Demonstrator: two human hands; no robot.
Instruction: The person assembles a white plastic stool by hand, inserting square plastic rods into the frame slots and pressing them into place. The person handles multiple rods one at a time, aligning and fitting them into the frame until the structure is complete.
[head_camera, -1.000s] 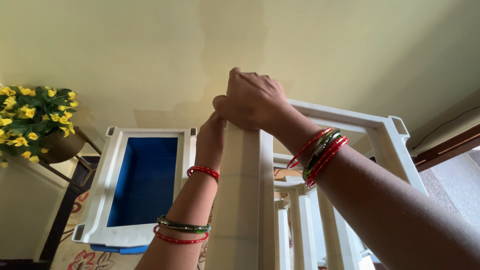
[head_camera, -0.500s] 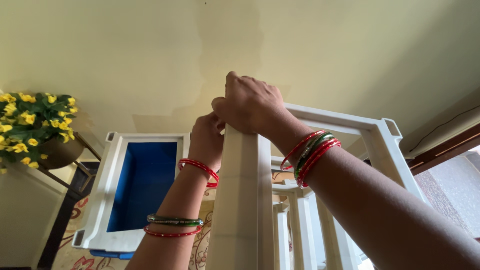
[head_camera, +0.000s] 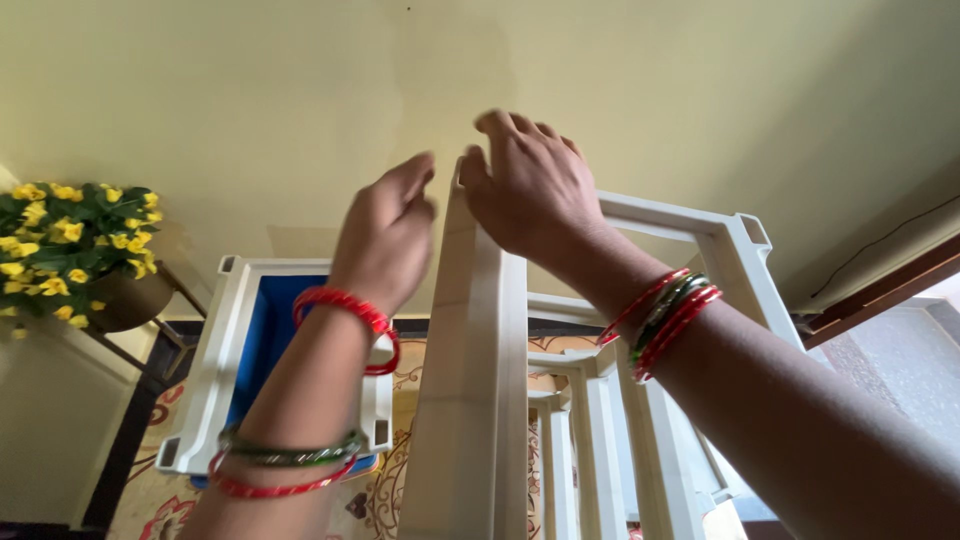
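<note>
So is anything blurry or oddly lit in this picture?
Head view: the left hand is smeared by motion blur, while the right hand on top of the cream plastic post is only slightly soft. Light is even and warm, no glare; a pale patch marks the wall. The yellow flowers look fairly sharp.

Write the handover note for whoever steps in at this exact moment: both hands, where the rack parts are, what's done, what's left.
Left hand: open, fingers loosely curled, blurred, just left of the top of the cream plastic post, not gripping it.
Right hand: draped over the top end of the post, fingers curled over it; no firm grip can be made out.
Post stands upright at the near corner of the white rack frame. A second white frame with a blue panel sits to the left; a pot of yellow flowers is on a stand beyond it.
Done: post standing in place.
Left: whether the top joint is seated cannot be told; check it.
</note>
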